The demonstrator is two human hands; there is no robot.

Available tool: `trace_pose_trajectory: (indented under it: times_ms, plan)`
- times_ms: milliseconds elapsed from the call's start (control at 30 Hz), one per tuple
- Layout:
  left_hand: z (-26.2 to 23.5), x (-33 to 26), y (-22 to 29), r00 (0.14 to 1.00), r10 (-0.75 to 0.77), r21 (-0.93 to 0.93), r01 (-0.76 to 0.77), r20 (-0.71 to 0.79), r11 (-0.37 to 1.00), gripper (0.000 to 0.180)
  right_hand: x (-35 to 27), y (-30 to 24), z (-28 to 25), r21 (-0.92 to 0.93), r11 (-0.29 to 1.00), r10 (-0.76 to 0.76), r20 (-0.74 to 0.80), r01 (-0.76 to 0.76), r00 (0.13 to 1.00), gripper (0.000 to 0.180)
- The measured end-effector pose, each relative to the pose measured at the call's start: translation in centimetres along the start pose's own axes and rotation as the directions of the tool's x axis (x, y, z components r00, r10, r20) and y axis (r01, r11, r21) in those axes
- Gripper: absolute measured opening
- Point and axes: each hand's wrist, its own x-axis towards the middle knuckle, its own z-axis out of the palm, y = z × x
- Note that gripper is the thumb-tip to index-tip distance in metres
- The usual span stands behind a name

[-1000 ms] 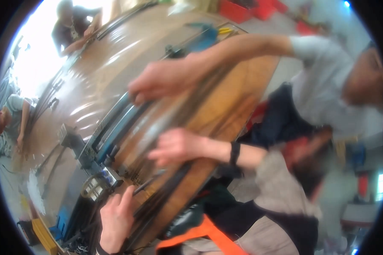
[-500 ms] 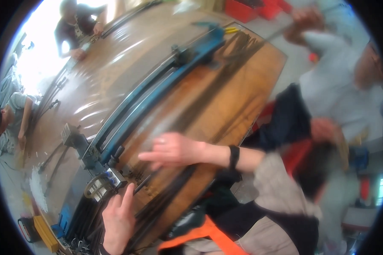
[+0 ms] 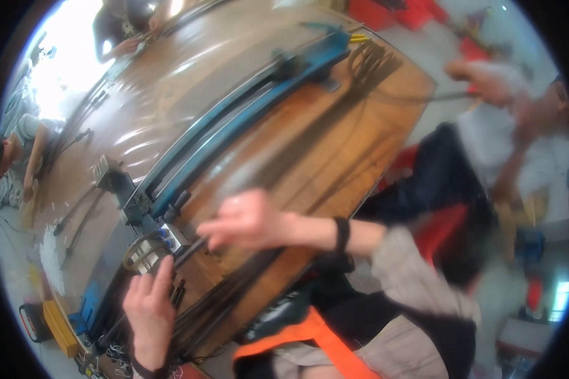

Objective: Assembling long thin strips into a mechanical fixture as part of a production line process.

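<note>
1. Cables [image 3: 297,183]: you have a long, dark bunch of them lying slantwise across the brown board [image 3: 385,132]. They look laid out already, from the far corner down to you.
2. Next to them runs the blue rail [image 3: 234,126]. It sits flat on the board, just beside the bunch.
3. Your right hand [image 3: 246,221] is over the near end of the bunch. It is blurry, with fingers curled and pointing left. You may be pinching a cable, but I cannot tell.
4. Your left hand [image 3: 150,309] rests on the low end. Its fingers are straight, not closed on anything.
5. My guess: the near ends by the small grey block [image 3: 148,249] are not sorted yet.
</note>
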Motion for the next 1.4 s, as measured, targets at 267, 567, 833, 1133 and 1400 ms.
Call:
trace_pose_trajectory:
  times_ms: [267,567,833,1133,1400]
  plan:
    - [0.5,-0.2,-0.4,0.999,0.006,-0.061,-0.008,-0.035,0.998,0.043,1.2,-0.3,1.7,-0.085,0.995,-0.051,-0.027,0.048,0.998,0.035]
    - [-6.7,-7.4,-11.0,0.755,-0.573,-0.064,0.586,-0.318,0.808,0.017,2.1,6.1,1.6,-0.231,0.964,0.148,0.062,-0.130,0.987,0.017]
    - [-7.1,-9.4,-9.4,0.681,-0.644,-0.212,0.612,-0.348,0.762,0.017,14.7,0.7,12.5,0.348,0.872,0.203,0.382,-0.344,0.901,0.008]
    - [-4.3,-15.5,-11.3,0.645,-0.694,-0.246,0.651,-0.320,0.719,0.018,16.2,1.3,17.0,0.323,0.933,0.000,0.436,-0.156,0.900,0.008]
    - [-3.6,-12.6,-12.4,0.679,-0.649,-0.272,0.590,-0.342,0.760,0.019,16.9,0.3,17.8,0.029,0.984,-0.164,0.526,0.175,0.835,0.002]
